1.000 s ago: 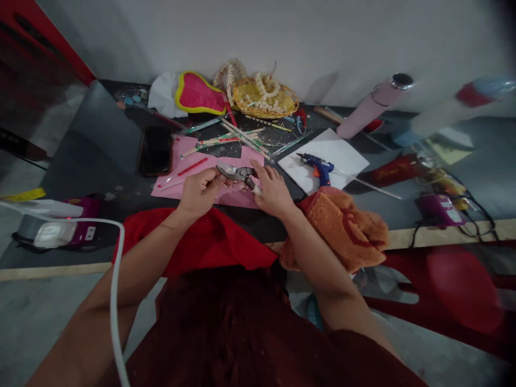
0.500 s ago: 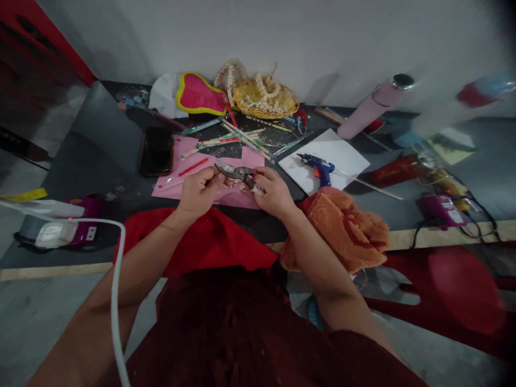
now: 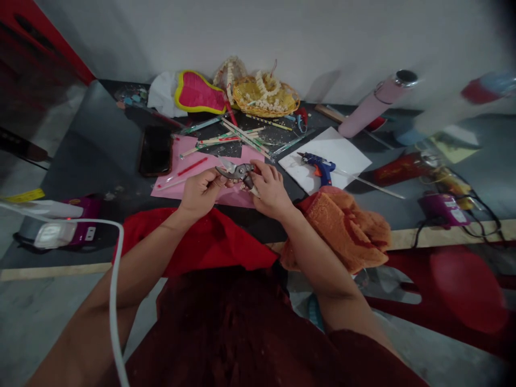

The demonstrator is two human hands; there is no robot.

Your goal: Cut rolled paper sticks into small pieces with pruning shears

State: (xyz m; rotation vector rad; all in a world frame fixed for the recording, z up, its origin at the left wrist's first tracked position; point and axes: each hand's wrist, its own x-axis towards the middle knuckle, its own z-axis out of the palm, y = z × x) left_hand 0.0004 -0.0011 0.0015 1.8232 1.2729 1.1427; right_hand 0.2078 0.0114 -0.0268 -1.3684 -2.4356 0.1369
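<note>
Metal pruners (image 3: 241,171) (beak-shaped) over pink paper (image 3: 253,154)

Grey shears (image 3: 238,171) over pink paper (image 3: 187,146)
Beyond the right hand (image 3: 271,187), a yellow basket (image 3: 262,112); right of that hand, a blue-and-orange glue gun (image 3: 320,163) and, nearer, an orange towel (image 3: 342,231).

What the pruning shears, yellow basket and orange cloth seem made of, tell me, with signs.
Shears: probably metal, steel perhaps; the blades look grey and silvery. The right hand hides much of the handles.
Basket: woven strips, perhaps cane or plastic; the weave shows along its rim.
Cloth: matte, likely plush fabric; it looks fuzzy and softly bunched.
</note>
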